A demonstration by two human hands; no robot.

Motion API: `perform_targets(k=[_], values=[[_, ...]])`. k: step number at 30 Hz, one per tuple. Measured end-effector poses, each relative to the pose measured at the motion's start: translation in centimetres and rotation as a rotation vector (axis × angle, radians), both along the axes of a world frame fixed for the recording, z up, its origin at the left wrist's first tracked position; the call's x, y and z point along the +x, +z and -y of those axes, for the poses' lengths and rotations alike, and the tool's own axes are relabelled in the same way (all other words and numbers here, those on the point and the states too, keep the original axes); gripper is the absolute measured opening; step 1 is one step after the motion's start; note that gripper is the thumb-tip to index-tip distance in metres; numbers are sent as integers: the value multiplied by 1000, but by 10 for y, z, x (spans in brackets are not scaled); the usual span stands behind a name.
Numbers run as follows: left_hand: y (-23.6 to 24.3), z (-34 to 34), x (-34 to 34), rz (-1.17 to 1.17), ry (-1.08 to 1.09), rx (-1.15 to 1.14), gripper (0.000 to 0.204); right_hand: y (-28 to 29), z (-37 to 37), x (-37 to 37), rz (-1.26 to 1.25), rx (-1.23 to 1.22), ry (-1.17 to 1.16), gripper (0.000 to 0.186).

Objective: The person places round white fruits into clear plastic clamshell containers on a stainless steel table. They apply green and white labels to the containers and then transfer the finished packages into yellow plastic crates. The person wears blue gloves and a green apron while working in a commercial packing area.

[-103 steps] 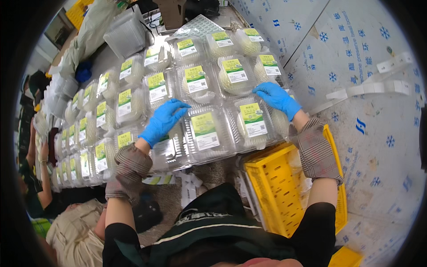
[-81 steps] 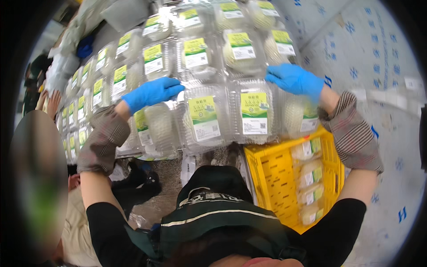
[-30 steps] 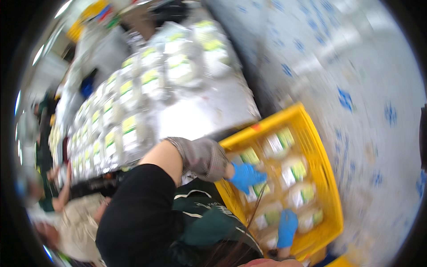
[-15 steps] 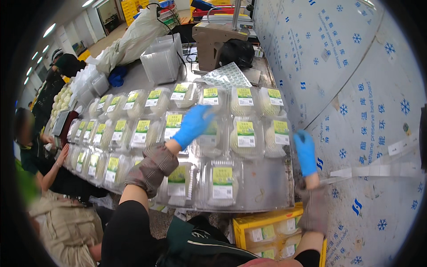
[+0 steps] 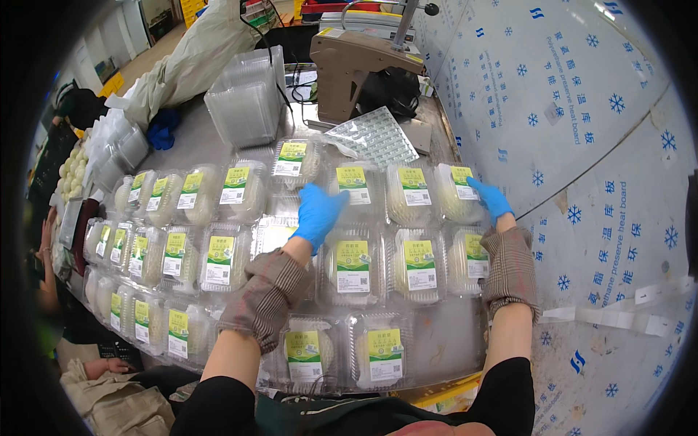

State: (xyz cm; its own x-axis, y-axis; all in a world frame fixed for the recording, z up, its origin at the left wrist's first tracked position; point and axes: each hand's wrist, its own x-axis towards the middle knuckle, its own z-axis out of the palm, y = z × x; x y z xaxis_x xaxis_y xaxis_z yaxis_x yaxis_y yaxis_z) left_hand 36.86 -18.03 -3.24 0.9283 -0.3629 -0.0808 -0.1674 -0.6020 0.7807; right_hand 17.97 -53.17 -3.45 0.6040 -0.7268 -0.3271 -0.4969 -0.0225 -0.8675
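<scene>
both forearms enter from lower edge, reaching forward and up; black upper sleeves, bare skin at mid-forearm, brown checked fabric cuffs at wrists; left hand in blue glove (image 5: 318, 213) extended, palm down, fingers together and slightly curled, nothing gripped; right hand in blue glove (image 5: 490, 198) further out to right, angled inward to left, fingers flat and pointing up-left, nothing clasped; hands well apart

My left hand (image 5: 318, 212) lies flat on a clear labelled box (image 5: 352, 187); my right hand (image 5: 489, 198) touches the end box (image 5: 456, 193) on the tabletop (image 5: 451, 341).
</scene>
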Motion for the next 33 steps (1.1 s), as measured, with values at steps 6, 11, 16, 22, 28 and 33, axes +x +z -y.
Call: perform_targets(k=[6, 11, 16, 22, 28, 33], values=[[1, -7, 25, -664, -93, -385, 53, 17, 14, -7, 190, 199, 67, 59], [12, 6, 29, -617, -296, -201, 68, 23, 13, -13, 182, 63, -16, 75], [-12, 18, 43, -686, -217, -360, 62, 45, -16, -5, 270, -136, -19, 81], [7, 18, 57, -805, -313, -636, 56, 91, -18, -35, 479, -191, -64, 65], [47, 83, -11, -853, -239, -829, 51, 136, -67, -21, 951, 225, 195, 57], [-9, 131, -16, -820, -181, -671, 62, 133, -83, 32, 719, 488, -17, 44]])
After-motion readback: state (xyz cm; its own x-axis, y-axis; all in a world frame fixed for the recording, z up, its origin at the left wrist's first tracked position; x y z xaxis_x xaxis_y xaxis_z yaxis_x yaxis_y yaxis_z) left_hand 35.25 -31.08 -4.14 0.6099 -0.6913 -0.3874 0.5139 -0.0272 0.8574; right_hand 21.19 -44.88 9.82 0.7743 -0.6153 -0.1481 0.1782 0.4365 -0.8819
